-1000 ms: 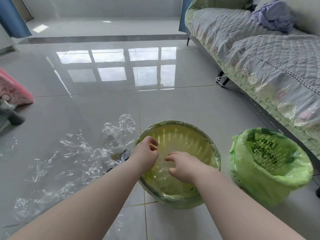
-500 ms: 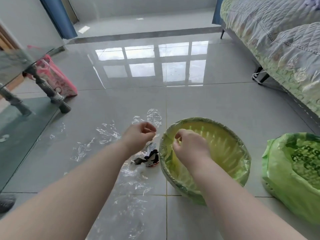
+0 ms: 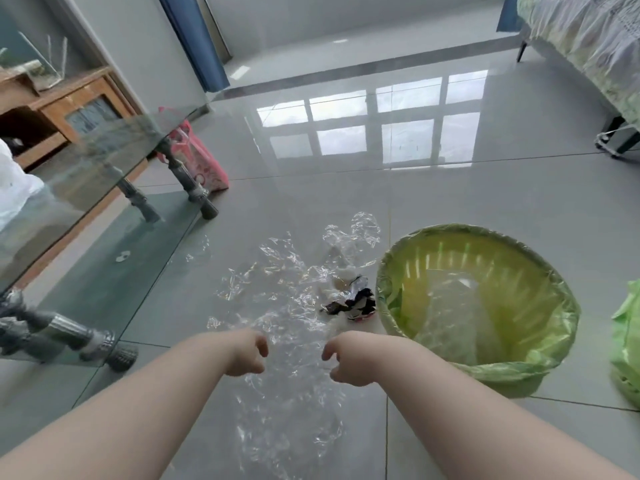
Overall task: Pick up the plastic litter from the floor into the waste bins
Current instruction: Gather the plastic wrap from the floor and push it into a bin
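Observation:
Crumpled clear plastic film [image 3: 287, 299] lies spread over the grey floor tiles. A small black, white and red wrapper [image 3: 353, 301] sits beside the left wall of the green-lined waste bin [image 3: 391, 271], which holds some clear film. My left hand [image 3: 247, 351] and my right hand [image 3: 346, 358] hover low over the film, fingers curled and apart, holding nothing. A second bin with a green bag [image 3: 625, 344] shows at the right edge.
A glass coffee table [image 3: 104, 150] on metal legs stands to the left, with a pink bag [image 3: 204, 161] behind its far leg. A wooden cabinet [image 3: 62, 109] is further left. A bed with a quilted cover [image 3: 588, 39] fills the upper right.
Both hands have left the bin and moved left and down over the film on the floor. My view has swung left, so the bins sit further right.

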